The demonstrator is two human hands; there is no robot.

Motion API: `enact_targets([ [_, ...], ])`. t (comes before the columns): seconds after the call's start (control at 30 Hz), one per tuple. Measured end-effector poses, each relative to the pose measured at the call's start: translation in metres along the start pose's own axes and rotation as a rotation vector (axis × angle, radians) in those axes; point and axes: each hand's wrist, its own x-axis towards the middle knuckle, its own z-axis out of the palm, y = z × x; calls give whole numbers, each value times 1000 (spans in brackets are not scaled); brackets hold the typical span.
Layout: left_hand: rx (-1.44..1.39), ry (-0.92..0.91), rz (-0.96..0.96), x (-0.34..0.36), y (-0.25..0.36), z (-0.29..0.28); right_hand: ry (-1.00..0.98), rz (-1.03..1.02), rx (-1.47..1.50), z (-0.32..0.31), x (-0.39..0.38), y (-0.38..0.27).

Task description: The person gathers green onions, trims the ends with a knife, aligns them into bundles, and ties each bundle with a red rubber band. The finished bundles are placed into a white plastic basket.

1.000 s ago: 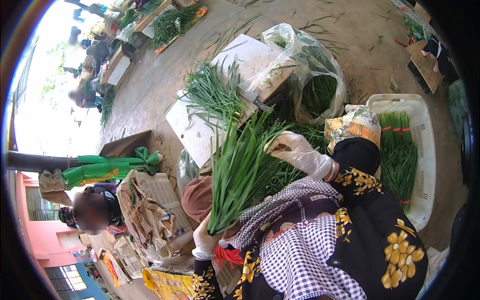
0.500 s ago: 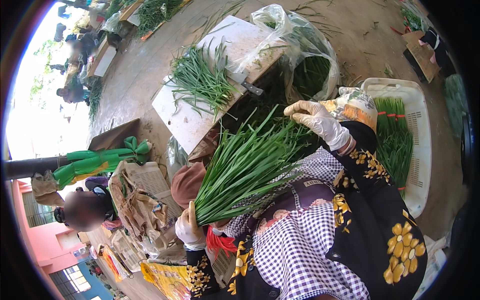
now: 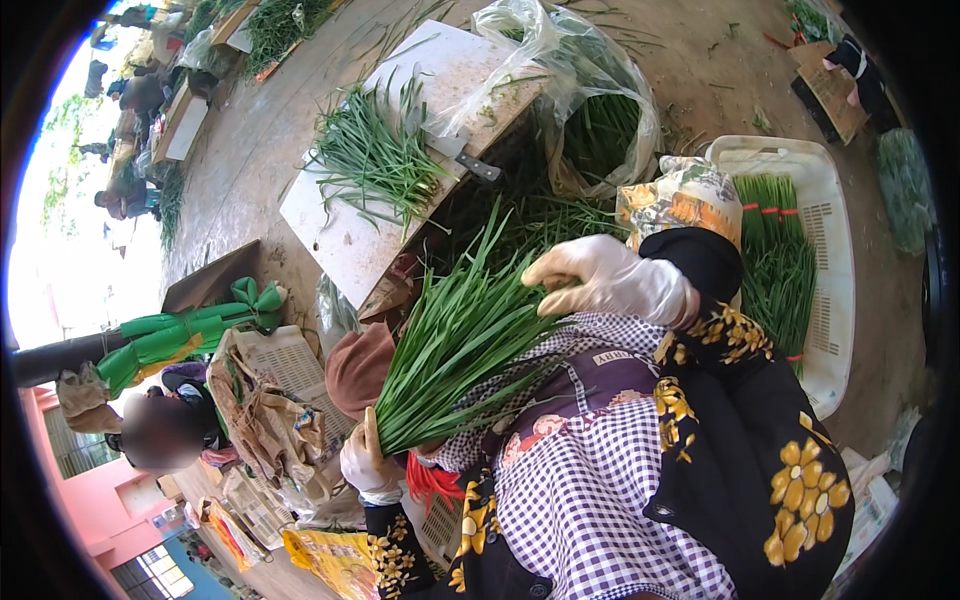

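A fanned bunch of long, flat-leaved garlic chives [image 3: 455,345] lies slantwise in front of my body. My left hand [image 3: 368,462], in a pale glove, is closed round its lower end. My right hand [image 3: 605,280], gloved too, is beside the bunch's right edge, thumb and fingers bent but apart; nothing shows between them. Whether its fingertips touch the leaves, I cannot tell. Beyond the bunch, a heap of chives [image 3: 375,150] lies on a white board [image 3: 330,235], and a dark-handled knife [image 3: 470,160] rests at the board's edge.
A clear plastic bag [image 3: 590,180] of greens stands by the board. On the right is a white crate [image 3: 835,290] holding chive bundles [image 3: 775,250] tied with red bands. To the left are a crate draped with brown sacking [image 3: 260,400] and a person [image 3: 165,430].
My right hand has come down and left, closer to the middle of the bunch, and its thumb and fingers have parted. The left hand keeps hold of the lower end.
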Motion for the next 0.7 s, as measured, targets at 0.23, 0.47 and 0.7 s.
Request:
enact_targets([
  [0.23, 1, -28, -1, 4, -2, -3, 125, -185, 164, 40, 14, 22],
  [0.47, 64, -8, 22, -1, -2, 2, 369, 5, 685, 26, 19, 29],
  [0.7, 14, 14, -7, -6, -6, 4, 161, -259, -160, -10, 6, 27],
])
